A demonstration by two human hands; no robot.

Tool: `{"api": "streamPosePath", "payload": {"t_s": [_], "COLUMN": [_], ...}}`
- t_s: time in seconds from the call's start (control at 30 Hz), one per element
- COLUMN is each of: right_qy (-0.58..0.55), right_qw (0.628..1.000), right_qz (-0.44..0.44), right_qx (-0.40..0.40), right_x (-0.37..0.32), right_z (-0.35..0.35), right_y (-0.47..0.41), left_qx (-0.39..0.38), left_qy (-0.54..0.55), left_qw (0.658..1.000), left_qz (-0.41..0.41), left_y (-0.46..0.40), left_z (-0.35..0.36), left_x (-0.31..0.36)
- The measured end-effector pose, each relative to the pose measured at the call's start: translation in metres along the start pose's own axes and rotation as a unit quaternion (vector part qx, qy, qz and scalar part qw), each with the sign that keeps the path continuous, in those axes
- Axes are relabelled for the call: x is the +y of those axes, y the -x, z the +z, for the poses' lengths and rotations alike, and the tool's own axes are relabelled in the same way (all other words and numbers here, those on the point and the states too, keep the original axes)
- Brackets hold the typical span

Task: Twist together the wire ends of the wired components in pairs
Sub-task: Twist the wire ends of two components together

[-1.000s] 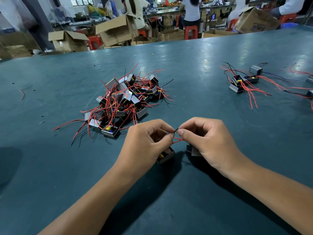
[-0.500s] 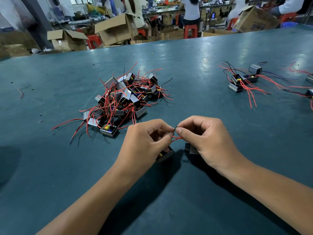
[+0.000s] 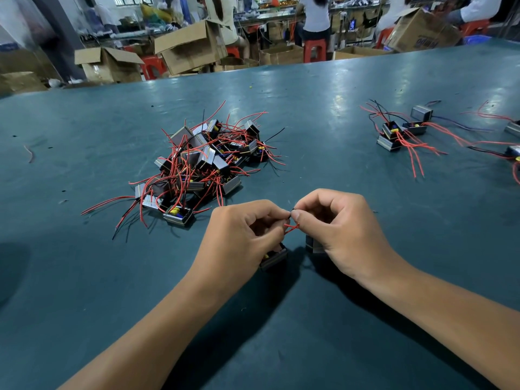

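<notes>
**Here, two hands pinch wire ends together over a work table**

Here a person's left hand (image 3: 244, 232) and right hand (image 3: 339, 230) meet fingertip to fingertip above a teal table (image 3: 309, 108), each pinching the red wire ends (image 3: 291, 227) that cross between them. Two small components sit on the table under the hands: one (image 3: 274, 257) below the left, another (image 3: 313, 244) below the right. A tangled pile of wired components (image 3: 202, 161) lies just beyond the left hand; a smaller group (image 3: 399, 133) rests well apart to the right. Cardboard boxes (image 3: 191, 49) stand behind.

Head-worn, down over near table (image 3: 84, 277)
</notes>
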State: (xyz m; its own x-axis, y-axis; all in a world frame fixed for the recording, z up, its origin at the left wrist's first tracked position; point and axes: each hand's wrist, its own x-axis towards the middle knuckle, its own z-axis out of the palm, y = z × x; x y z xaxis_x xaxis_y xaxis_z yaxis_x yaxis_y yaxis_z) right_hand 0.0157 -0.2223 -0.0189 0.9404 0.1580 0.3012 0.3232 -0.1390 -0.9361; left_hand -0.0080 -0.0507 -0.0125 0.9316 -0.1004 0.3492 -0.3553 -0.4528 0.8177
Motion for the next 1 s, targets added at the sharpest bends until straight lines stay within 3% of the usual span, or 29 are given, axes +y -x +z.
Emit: {"api": "streamPosePath", "payload": {"t_s": [0.77, 1.0], "right_qy": [-0.025, -0.013], "right_qw": [0.999, 1.000], "right_qz": [0.016, 0.008], "right_qx": [0.011, -0.001], "right_x": [0.0015, 0.0000], "right_z": [0.0007, 0.0012], "right_y": [-0.0027, 0.0000], "left_qx": [0.000, 0.023], "left_qy": [-0.039, -0.146], "left_qw": [0.998, 0.982], "left_qz": [0.049, 0.120], "left_y": [-0.0002, -0.0056], "left_z": [-0.0015, -0.0069], "left_x": [0.0004, 0.0040]}}
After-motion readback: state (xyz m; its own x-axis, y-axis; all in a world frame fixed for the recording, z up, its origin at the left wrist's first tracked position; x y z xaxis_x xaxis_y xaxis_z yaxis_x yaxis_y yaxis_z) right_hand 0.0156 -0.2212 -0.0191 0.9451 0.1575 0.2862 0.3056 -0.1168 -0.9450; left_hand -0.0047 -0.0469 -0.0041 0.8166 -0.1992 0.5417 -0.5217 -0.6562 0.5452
